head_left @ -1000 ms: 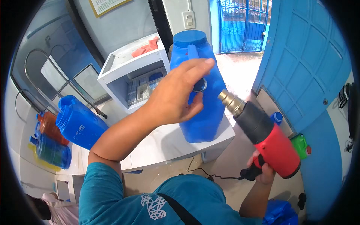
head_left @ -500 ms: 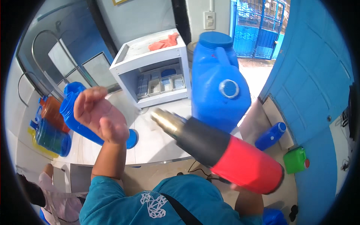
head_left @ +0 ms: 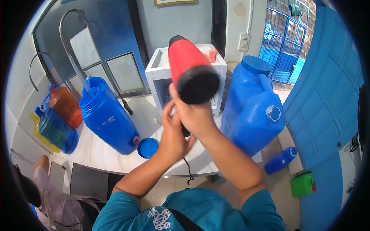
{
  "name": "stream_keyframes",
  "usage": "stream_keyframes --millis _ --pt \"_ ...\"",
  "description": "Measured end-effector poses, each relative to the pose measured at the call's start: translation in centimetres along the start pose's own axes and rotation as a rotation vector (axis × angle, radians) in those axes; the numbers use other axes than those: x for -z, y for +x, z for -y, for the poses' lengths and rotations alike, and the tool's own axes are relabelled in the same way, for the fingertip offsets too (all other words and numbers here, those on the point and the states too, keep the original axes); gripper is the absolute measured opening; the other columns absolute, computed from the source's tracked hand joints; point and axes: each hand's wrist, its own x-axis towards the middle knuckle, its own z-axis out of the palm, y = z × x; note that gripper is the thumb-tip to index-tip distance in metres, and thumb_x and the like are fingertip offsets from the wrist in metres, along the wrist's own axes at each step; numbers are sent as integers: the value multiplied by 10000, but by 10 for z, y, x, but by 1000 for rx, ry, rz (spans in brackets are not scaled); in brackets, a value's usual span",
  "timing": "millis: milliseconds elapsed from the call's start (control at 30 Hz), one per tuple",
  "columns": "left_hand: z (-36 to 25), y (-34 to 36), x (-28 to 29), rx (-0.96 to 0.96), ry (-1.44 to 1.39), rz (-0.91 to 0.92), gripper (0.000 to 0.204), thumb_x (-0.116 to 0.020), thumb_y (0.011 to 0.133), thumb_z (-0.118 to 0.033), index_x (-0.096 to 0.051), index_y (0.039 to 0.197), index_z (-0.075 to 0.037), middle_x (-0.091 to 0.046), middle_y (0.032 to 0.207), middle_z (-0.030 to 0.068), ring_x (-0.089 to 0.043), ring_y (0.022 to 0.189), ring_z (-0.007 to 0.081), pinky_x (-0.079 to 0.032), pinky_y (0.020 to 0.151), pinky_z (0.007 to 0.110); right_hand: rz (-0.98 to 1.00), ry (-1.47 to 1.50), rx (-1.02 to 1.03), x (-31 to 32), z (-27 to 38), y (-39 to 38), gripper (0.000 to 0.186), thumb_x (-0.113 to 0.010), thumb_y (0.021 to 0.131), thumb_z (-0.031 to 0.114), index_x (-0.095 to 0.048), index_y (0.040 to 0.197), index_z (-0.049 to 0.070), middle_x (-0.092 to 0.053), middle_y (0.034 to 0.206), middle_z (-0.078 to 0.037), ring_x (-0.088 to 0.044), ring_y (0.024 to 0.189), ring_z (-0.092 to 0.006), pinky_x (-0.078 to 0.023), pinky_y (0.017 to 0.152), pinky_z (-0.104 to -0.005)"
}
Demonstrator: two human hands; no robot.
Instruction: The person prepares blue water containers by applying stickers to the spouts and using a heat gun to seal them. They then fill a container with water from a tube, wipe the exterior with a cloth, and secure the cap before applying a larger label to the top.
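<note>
"Two hands meet near the middle of the frame; what do they have?"

"One heat gun (head_left: pixel 192 65), red and black, in the upper middle; its wide black rear end faces the camera, and its red body slants away toward the upper left (the nozzle is out of sight); the right hand (head_left: pixel 195 118) is wrapped around its handle just beneath the body, most of its fingers hidden."

"And the other hand?"

"The left hand (head_left: pixel 172 134) is just beside it, lower and to the left, fingers bent; whether they squeeze the handle or merely rest against it, I cannot tell; a dark cable (head_left: pixel 189 169) hangs below the pair."

"What stands to the left?"

"A tall blue container (head_left: pixel 111 125), left of centre, a clear tube (head_left: pixel 85 86) reaching its uncovered mouth; a round blue lid (head_left: pixel 148 148) lies just beside it on the white counter (head_left: pixel 115 162); an orange bottle (head_left: pixel 66 106) stands nearer the left edge; a person (head_left: pixel 61 206) in pale pink is at the lower left."

"And elsewhere?"

"A white shelf unit (head_left: pixel 158 72) sits behind the gun, with a coral cloth (head_left: pixel 212 55) on top; a capped blue jug (head_left: pixel 250 109) stands right of centre; a smaller blue jug (head_left: pixel 278 161) and a green jug (head_left: pixel 301 185) are at the lower right."
</note>
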Motion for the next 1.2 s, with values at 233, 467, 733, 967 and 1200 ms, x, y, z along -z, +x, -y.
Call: stream_keyframes --millis 233,467,733,967,1200 --pt "88 78 27 484 -993 -338 773 -593 990 -62 -129 1606 -17 -578 1277 145 -699 967 198 -586 773 294 109 -947 335 59 56 41 636 -712 899 463 -598 1325 4 -568 1330 -291 -527 1287 -452 -425 1082 -510" --pt "211 149 13 804 -1103 -280 444 -616 991 -170 -459 1381 -27 -655 1068 116 -723 911 227 -638 712 311 110 -1517 -446 198 71 59 637 -770 821 364 -594 1289 -31 -662 1216 -266 -655 1115 -419 -518 981 -472" --pt "262 191 15 804 -76 51 620 -739 869 -393 -600 1328 -1 -704 1173 171 -709 951 277 -541 839 357 240 -1461 -681 236 71 60 681 -727 770 197 -516 1366 -56 -650 1257 -292 -661 1135 -408 -531 967 -431" --pt "179 195 1 354 386 -5 620 -736 912 -419 -590 1359 -15 -650 1315 185 -638 1194 321 -491 1025 408 358 -1269 -588 259 110 25 594 -661 775 67 -529 1350 5 -665 1222 -259 -652 1146 -388 -514 978 -426" --pt "44 204 -42 187 -794 507 643 -516 1032 -542 -573 1367 5 -646 1289 150 -597 1206 237 -471 1048 367 463 -1426 -269 230 115 14 476 -655 791 -17 -609 1247 109 -676 1187 -185 -631 1112 -375 -450 1041 -447"
